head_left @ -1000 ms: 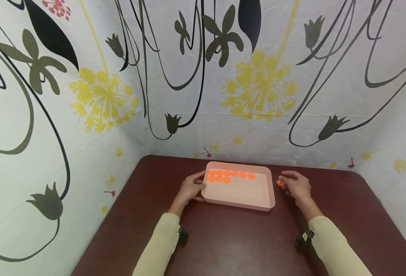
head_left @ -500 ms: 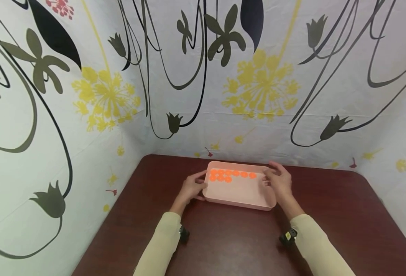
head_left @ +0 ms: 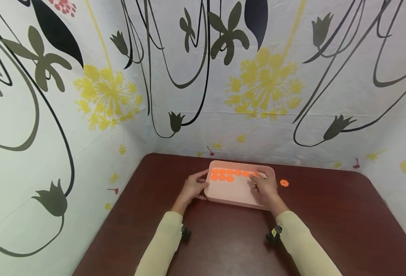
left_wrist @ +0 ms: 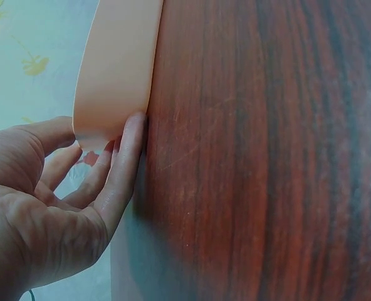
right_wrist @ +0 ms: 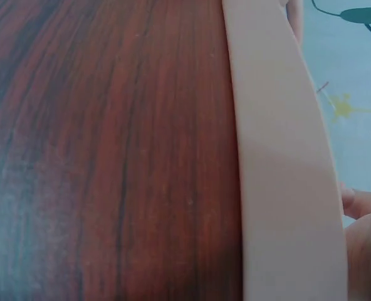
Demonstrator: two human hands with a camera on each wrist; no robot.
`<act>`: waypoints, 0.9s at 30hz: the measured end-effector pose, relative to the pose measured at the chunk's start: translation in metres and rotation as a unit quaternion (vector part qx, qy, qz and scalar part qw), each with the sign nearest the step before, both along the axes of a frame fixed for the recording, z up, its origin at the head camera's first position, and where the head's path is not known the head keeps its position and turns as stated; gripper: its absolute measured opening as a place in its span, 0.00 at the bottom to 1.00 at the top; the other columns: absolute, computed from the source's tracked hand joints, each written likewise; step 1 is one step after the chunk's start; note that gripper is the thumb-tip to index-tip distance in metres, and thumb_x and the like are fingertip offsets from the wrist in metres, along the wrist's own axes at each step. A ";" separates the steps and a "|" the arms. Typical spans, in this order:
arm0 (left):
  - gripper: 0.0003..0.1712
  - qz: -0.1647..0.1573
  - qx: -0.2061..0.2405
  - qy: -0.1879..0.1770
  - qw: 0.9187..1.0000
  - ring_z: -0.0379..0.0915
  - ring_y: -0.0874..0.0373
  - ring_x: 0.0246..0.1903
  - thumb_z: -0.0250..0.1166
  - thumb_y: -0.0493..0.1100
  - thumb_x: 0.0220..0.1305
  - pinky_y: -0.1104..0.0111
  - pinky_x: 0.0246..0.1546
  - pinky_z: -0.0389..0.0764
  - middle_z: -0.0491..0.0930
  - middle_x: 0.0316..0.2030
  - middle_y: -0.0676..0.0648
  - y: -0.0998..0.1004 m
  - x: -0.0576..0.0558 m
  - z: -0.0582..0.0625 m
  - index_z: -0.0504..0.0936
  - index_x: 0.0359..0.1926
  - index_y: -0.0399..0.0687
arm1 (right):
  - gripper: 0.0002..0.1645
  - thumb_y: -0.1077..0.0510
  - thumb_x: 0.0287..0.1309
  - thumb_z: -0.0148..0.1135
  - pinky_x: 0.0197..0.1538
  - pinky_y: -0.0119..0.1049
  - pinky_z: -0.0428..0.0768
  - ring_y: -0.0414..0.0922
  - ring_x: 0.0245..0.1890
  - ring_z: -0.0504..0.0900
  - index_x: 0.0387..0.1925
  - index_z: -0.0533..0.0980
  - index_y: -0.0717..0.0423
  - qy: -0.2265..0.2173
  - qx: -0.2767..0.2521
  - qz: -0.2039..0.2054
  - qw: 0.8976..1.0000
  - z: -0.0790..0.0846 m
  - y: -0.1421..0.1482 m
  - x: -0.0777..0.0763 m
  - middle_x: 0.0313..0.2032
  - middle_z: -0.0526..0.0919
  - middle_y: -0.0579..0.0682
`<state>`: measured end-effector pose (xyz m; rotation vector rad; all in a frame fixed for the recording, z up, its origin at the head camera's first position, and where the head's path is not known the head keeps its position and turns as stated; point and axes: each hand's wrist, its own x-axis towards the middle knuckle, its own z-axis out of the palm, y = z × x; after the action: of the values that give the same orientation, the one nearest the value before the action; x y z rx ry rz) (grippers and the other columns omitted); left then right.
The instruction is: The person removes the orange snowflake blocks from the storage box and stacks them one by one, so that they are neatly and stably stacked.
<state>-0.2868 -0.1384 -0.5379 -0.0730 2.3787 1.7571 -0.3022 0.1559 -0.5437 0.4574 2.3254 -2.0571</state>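
the pink tray [head_left: 237,191] sits on the tabletop [head_left: 223,237] with its long axis running from left to right, its right end slightly nearer the person. inside, orange discs lie in two lines along the far side: a longer back row [head_left: 237,173], its right end partly covered by fingers, and a shorter front row [head_left: 222,178] that stops well before the right wall.

what matters most, by my reading, is the bare floor of the tray just right of that front row's last disc. the right hand [head_left: 266,186] reaches over the right end of the tray, fingertips bent down and pointing left, so this gap lies to their left and is near them. whether those fingers pinch a disc i cannot tell; the right wrist view shows mainly the tray's wall.

the left hand [head_left: 191,187] grips the left end of the tray, thumb at the rim and fingers along the outside, farther from the gap. one loose disc [head_left: 284,183] lies flat on the tabletop, beyond the tray's right wall and apart from it. being round, it offers no long axis, and the right hand is clearly the nearer.
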 end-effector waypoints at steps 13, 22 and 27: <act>0.36 0.000 0.002 0.004 1.000 0.88 0.51 0.38 0.68 0.38 0.70 0.54 0.27 0.93 0.82 0.59 0.36 0.003 -0.002 0.000 0.75 0.74 0.69 | 0.38 0.63 0.69 0.63 0.16 0.29 0.70 0.35 0.16 0.72 0.78 0.65 0.53 -0.017 0.025 -0.026 0.999 -0.012 0.000 -0.006 0.79 0.65 0.60; 0.36 0.000 0.005 -0.002 1.000 0.88 0.52 0.39 0.68 0.39 0.70 0.54 0.27 0.93 0.82 0.60 0.36 0.002 -0.002 -0.001 0.75 0.74 0.69 | 0.32 0.64 0.61 0.67 0.17 0.30 0.72 0.37 0.18 0.72 0.67 0.72 0.54 -0.012 0.095 -0.056 0.994 -0.021 -0.001 -0.013 0.76 0.71 0.60; 0.36 0.000 0.010 -0.002 1.000 0.88 0.52 0.37 0.69 0.39 0.69 0.55 0.27 0.93 0.82 0.59 0.36 -0.001 -0.003 -0.004 0.76 0.74 0.68 | 0.28 0.64 0.62 0.69 0.25 0.27 0.78 0.43 0.37 0.82 0.64 0.74 0.58 -0.005 0.120 -0.062 0.991 -0.021 -0.006 -0.015 0.74 0.74 0.61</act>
<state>-0.2898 -0.1393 -0.5414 -0.0746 2.3572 1.7793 -0.3174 0.1495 -0.5650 0.6303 2.6123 -1.8215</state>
